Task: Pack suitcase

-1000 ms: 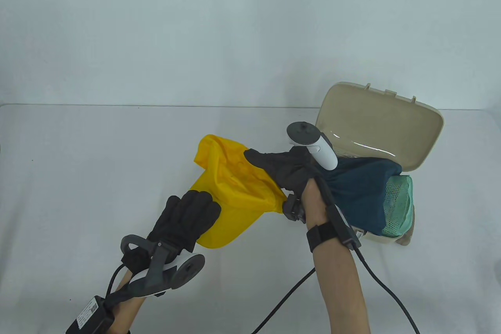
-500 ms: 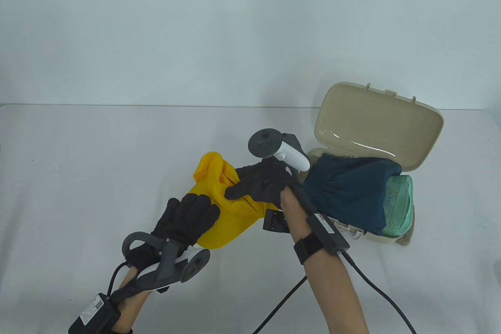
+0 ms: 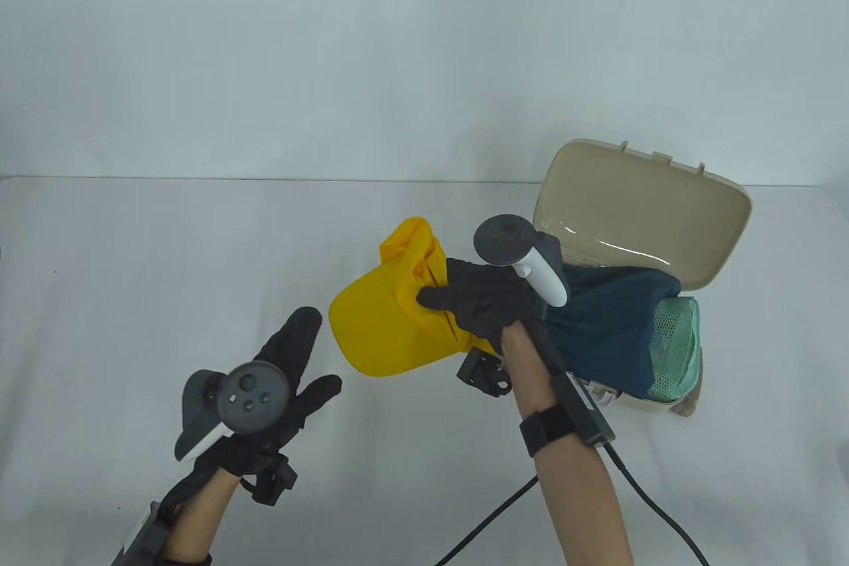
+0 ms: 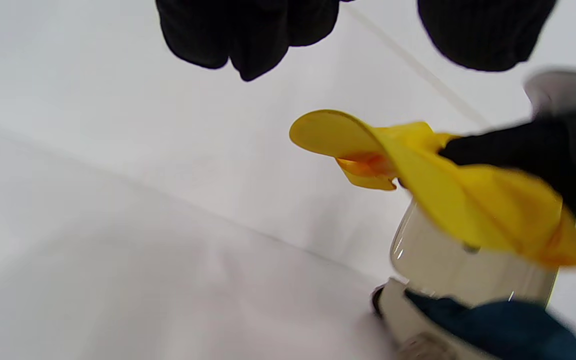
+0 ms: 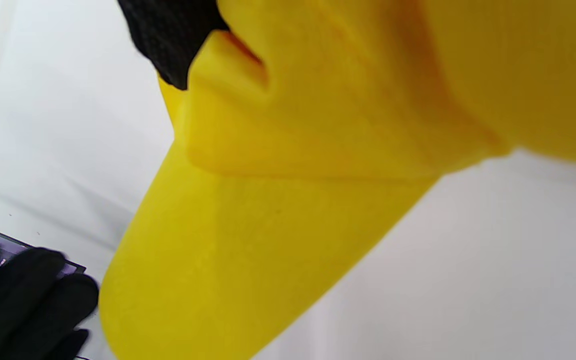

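White table [image 3: 132,274] holds a tan suitcase [image 3: 647,221] at 3 o'clock, blue cloth [image 3: 610,327] spilling out. Right hand [image 3: 487,307] grips a yellow cap [image 3: 388,327]. Left hand [image 3: 278,380] spreads wide, holding nothing.

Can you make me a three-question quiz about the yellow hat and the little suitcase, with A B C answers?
1. Where is the yellow cap?
A. in the right hand
B. inside the suitcase
C. under the table

2. What colour is the cloth lying in the suitcase?
A. red
B. dark blue
C. white

3. How is the suitcase lid?
A. shut
B. missing
C. open

Answers:
1 A, black fingers grip its bunched crown.
2 B, dark blue fabric drapes over the front edge.
3 C, the lid stands up behind.
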The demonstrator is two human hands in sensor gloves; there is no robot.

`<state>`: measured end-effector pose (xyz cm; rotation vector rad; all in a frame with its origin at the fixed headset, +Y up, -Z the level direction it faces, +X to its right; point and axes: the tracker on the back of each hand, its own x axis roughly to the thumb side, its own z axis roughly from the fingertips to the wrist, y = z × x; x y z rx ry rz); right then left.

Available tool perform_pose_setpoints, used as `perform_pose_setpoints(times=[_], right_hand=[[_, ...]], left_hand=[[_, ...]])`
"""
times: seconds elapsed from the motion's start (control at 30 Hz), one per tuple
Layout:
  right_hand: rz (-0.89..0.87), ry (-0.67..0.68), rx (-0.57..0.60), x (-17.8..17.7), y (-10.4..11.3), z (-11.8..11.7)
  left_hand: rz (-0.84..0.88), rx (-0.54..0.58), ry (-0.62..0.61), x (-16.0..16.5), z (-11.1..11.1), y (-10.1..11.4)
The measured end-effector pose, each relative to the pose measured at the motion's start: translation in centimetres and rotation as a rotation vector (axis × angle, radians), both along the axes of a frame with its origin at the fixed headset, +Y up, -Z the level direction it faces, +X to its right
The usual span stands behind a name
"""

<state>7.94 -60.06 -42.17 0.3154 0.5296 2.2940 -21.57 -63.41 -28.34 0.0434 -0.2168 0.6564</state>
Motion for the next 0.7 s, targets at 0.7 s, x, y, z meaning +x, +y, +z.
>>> perform_pose_setpoints(times=[0.7], right_hand=[[-0.041,0.139,0.077,-4.0,-0.8,4.4]], left_hand=[[0.839,-0.491,-0.009,-2.9,-2.3,-6.2]])
